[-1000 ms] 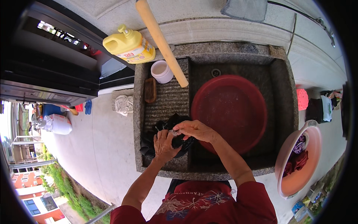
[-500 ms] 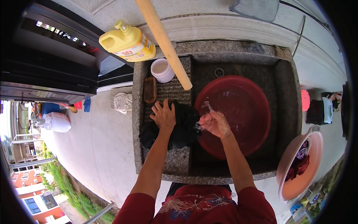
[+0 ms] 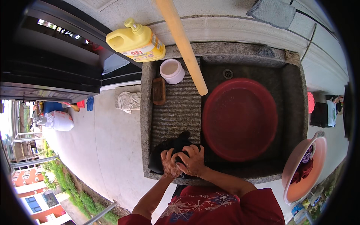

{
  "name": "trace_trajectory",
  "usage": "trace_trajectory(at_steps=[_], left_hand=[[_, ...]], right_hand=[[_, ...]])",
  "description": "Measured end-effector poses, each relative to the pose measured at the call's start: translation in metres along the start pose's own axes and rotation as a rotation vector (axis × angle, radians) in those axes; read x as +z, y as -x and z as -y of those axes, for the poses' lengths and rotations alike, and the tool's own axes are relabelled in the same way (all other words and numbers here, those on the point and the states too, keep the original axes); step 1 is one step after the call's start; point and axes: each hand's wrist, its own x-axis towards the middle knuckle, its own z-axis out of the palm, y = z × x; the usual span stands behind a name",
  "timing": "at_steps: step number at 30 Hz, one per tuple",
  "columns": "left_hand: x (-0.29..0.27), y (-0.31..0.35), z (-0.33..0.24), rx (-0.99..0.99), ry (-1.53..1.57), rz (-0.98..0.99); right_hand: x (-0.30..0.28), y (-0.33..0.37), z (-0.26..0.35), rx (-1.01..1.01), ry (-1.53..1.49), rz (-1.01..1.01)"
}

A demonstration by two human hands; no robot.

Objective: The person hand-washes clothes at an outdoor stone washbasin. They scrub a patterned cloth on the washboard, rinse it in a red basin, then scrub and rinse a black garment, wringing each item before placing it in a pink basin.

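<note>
Lettering [image 3: 136, 53] on yellow bottle [image 3: 132, 40], red shirt [image 3: 210, 206]

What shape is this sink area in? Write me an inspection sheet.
Surface: ribbed stone slab, left side of the stone sink.
Work items: black cloth bunched at the slab's near end; red basin inside the sink.
Clutter: brown block and white tub on the slab; yellow pump bottle behind; wooden pole slanting across the view.
Hands: left hand and right hand on the cloth, both curled; grip partly hidden.
Cables: thin dark line on the wall; whether a cable, cannot tell.
Surroundings: pink tub with clothes, right; pale cloth on the floor, left.
</note>
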Motion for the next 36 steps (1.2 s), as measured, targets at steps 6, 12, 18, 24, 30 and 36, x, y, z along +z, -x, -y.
trace_trajectory(at_steps=[6,12,18,24,30,36], left_hand=[[0.028,-0.077,0.043,-0.246,0.094,0.101],[0.037,-0.153,0.042,-0.531,0.015,0.100],[-0.016,-0.119,0.006,-0.277,0.495,-0.014],[-0.065,-0.044,0.009,0.045,-0.122,0.178],[0.000,-0.039,0.039,0.053,-0.029,0.197],[0.028,-0.097,0.070,0.076,0.088,0.145]], right_hand=[[0.040,-0.076,-0.043,0.246,0.204,0.141],[0.060,-0.134,-0.082,0.252,0.414,0.061],[0.034,-0.131,-0.096,0.244,-0.063,0.221],[0.009,-0.052,0.010,-0.041,-0.021,-0.136],[0.038,-0.050,0.001,0.043,0.086,-0.106],[0.068,-0.103,-0.048,0.264,0.213,-0.079]])
